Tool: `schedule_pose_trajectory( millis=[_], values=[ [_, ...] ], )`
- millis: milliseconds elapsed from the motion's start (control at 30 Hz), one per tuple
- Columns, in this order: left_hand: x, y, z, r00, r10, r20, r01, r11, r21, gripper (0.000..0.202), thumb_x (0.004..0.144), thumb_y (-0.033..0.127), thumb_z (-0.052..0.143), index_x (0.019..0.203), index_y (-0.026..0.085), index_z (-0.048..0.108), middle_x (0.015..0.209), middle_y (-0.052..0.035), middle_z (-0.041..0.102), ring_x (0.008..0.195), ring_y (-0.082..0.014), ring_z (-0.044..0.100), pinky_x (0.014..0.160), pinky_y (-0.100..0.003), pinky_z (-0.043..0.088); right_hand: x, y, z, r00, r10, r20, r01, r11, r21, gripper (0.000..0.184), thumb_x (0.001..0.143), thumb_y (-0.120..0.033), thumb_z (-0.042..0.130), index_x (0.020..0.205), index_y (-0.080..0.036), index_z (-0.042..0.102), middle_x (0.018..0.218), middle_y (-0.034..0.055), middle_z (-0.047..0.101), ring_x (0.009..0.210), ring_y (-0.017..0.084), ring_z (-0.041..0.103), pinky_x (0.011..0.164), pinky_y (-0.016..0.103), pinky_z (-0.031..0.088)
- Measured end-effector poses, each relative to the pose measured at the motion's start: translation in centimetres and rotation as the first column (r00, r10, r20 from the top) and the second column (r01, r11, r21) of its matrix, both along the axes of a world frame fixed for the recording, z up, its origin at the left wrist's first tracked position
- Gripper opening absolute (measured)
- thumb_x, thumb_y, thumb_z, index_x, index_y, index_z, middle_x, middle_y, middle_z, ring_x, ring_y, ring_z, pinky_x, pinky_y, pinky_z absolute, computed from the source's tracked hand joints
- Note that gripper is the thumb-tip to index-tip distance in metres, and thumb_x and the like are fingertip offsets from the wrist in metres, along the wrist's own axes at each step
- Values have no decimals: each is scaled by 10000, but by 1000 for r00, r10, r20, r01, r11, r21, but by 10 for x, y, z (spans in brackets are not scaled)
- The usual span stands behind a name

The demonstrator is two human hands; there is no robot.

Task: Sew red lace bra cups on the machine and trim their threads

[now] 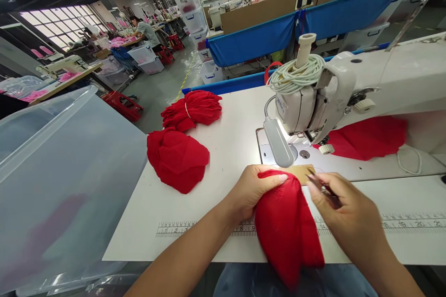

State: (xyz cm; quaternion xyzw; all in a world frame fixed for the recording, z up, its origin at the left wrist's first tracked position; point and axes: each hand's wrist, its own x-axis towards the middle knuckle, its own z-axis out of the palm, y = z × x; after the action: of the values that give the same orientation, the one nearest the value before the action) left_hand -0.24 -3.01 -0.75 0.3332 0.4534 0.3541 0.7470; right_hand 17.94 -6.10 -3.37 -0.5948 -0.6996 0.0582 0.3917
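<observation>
A piece of red fabric (284, 222) hangs from my left hand (252, 190), whose thumb and fingers pinch its top edge. The cloth drapes over the table's front edge. My right hand (343, 206) is closed around small dark thread snips (325, 186), their tips pointing left near the cloth's upper edge. Both hands are in front of a white sewing machine (306, 97). Its grey lamp (278, 143) shines just above my left fingers. Another red fabric piece (372, 137) lies under the machine arm.
On the table (230, 148), a tied red bundle (191, 109) and a loose red pile (178, 158) lie at the left. A large translucent bin (80, 148) stands beside the table. A printed ruler (174, 229) runs along the front. People sit at machines farther back.
</observation>
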Motion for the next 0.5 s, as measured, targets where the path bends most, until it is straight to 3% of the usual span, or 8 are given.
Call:
schedule_pose_trajectory(
  millis=[67, 167, 300, 500],
  values=[
    [0, 1, 1, 1000, -8, 21, 9, 1000, -14, 187, 683, 281, 802, 661, 123, 706, 622, 0, 649, 583, -90, 536, 551, -203, 387, -1, -5, -7, 997, 66, 30, -65, 997, -27, 262, 964, -398, 478, 1040, -235, 668, 895, 16, 769, 703, 172, 721, 538, 240, 520],
    [0, 1, 2, 999, -3, 38, 4, 999, -32, 184, 672, 272, 811, 664, 120, 707, 617, 0, 651, 580, -87, 539, 555, -199, 396, -5, -10, -16, 996, 12, 85, -18, 997, 69, 330, 1013, -372, 415, 1109, -195, 676, 933, 41, 772, 806, 180, 728, 616, 249, 529],
    [0, 1, 2, 999, -24, 30, 25, 999, -37, 199, 666, 286, 817, 712, 113, 730, 642, -15, 671, 595, -99, 555, 566, -206, 406, -7, -10, -18, 975, -3, 224, -48, 974, 221, 332, 1021, -327, 426, 1101, -154, 698, 843, 41, 761, 706, 156, 695, 569, 249, 471],
    [-1, 0, 1, 1000, -23, 16, 24, 999, -27, 219, 662, 304, 822, 686, 117, 712, 651, -14, 664, 604, -101, 555, 564, -207, 399, -6, -10, -11, 940, -24, 341, -68, 965, 254, 366, 1037, -311, 394, 1043, -125, 709, 722, 24, 727, 581, 128, 635, 488, 253, 399]
  ],
)
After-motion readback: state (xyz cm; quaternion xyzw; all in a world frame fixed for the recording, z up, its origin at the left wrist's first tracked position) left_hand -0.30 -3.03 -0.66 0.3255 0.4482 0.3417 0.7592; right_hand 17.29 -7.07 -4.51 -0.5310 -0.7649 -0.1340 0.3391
